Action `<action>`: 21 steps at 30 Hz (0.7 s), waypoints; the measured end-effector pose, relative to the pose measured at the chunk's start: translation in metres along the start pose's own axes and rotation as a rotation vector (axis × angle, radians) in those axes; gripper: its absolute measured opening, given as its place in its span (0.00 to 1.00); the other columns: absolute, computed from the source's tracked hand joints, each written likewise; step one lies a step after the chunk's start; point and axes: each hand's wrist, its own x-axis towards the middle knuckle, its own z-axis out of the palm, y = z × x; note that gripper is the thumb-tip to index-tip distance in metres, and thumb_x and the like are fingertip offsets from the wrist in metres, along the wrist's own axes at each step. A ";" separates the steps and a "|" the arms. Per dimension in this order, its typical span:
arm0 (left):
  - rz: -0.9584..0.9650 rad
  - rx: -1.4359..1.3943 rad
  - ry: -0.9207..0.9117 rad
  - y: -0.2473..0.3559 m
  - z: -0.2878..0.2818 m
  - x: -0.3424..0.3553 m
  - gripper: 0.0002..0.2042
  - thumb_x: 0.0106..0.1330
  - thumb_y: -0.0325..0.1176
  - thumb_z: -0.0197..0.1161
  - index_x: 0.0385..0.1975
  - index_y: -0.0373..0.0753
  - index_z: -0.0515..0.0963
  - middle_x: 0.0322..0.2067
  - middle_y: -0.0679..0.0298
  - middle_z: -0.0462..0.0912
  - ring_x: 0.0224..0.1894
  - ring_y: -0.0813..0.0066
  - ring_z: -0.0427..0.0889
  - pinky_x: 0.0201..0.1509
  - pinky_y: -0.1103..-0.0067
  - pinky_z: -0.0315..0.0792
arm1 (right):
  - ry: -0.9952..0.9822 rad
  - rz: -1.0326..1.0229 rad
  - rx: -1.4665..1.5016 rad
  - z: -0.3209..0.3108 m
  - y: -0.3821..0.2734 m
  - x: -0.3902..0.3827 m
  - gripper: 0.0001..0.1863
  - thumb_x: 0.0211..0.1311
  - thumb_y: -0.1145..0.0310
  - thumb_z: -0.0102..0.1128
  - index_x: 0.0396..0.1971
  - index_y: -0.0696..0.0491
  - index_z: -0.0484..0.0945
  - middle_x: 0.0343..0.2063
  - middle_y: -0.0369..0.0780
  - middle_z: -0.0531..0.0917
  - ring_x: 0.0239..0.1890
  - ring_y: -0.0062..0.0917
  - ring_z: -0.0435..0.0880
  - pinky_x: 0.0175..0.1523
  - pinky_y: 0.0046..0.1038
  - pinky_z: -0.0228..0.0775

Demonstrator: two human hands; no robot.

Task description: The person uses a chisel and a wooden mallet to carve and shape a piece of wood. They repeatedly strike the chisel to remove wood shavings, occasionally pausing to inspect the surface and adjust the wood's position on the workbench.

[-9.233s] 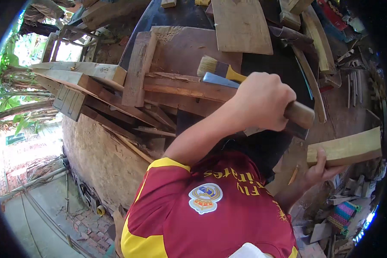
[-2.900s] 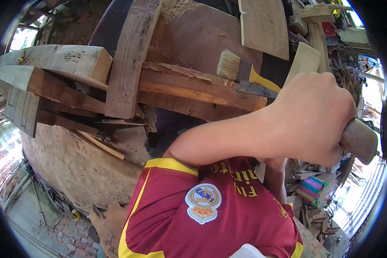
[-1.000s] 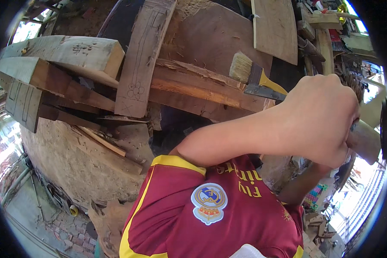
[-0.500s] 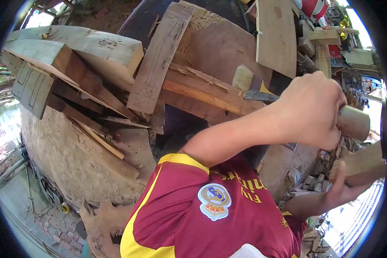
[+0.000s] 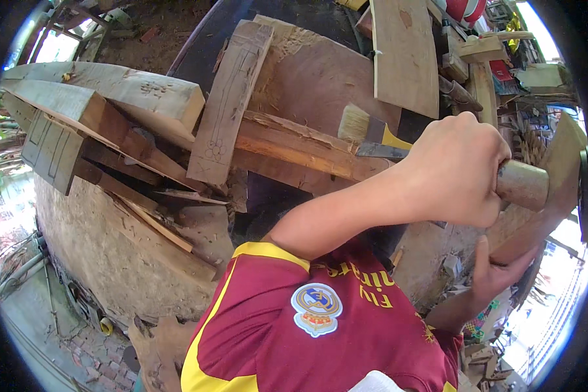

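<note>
My left hand is closed round a cylindrical wooden handle. A flat metal blade shows left of the fist; whether it joins that handle is hidden. Beside the blade, a yellow-handled paintbrush lies partly behind my fist at a rough reddish beam. At the lower right, my right hand holds a wooden block, tilted upward behind the handle, its thumb or finger raised along it.
Pencil-marked planks and thick timbers crowd the left of the bench. A wide board lies at the back. More wood scraps fill the right side. A rough pale surface curves along the lower left.
Over the last half second the block in my right hand has swung up from nearly level to steeply tilted. My left fist has shifted slightly left in the picture.
</note>
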 end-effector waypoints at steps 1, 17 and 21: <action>-0.003 0.006 -0.011 0.000 0.001 -0.001 0.07 0.33 0.30 0.61 0.14 0.35 0.75 0.14 0.48 0.73 0.23 0.45 0.77 0.29 0.63 0.74 | -0.019 0.029 -0.028 -0.004 0.007 -0.006 0.44 0.44 0.78 0.68 0.64 0.63 0.55 0.56 0.52 0.67 0.57 0.41 0.69 0.65 0.40 0.57; -0.047 0.320 -0.164 -0.005 0.034 -0.007 0.07 0.33 0.32 0.64 0.16 0.40 0.77 0.14 0.53 0.76 0.23 0.49 0.79 0.29 0.64 0.74 | 0.370 0.661 0.553 0.012 0.027 -0.038 0.47 0.45 0.77 0.67 0.67 0.57 0.52 0.59 0.49 0.66 0.59 0.39 0.69 0.63 0.38 0.60; -0.071 0.458 -0.204 -0.008 0.041 -0.009 0.07 0.34 0.33 0.64 0.16 0.41 0.78 0.15 0.53 0.76 0.23 0.50 0.79 0.29 0.64 0.74 | -0.026 0.209 0.223 0.031 0.029 -0.077 0.47 0.45 0.76 0.68 0.66 0.62 0.52 0.60 0.50 0.64 0.60 0.38 0.68 0.65 0.37 0.57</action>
